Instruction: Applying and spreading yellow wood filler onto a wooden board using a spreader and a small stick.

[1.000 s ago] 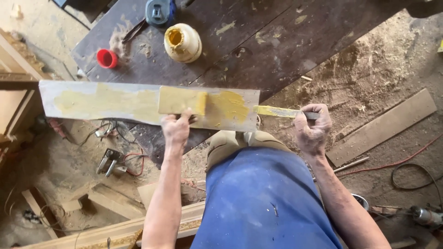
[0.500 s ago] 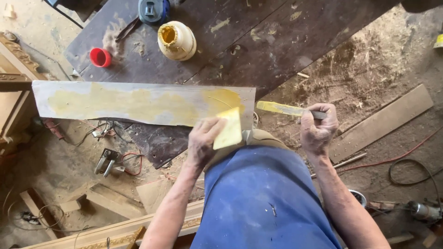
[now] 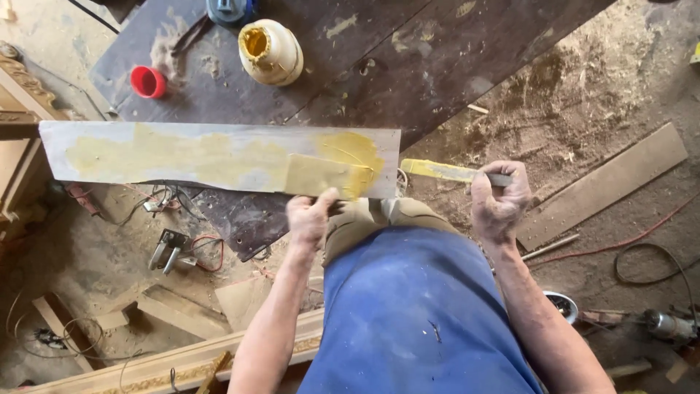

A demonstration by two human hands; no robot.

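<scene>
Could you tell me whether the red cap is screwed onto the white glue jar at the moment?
No, the red cap lies by itself on the dark table, well apart from the open white glue jar.

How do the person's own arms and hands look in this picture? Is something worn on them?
Both forearms are bare, with no sleeve showing. The left hand and the right hand wear no gloves, and no watch, ring or band can be seen. The arms are lean, with fine hair. Below them the person wears a blue garment, dusted with pale marks.
</scene>
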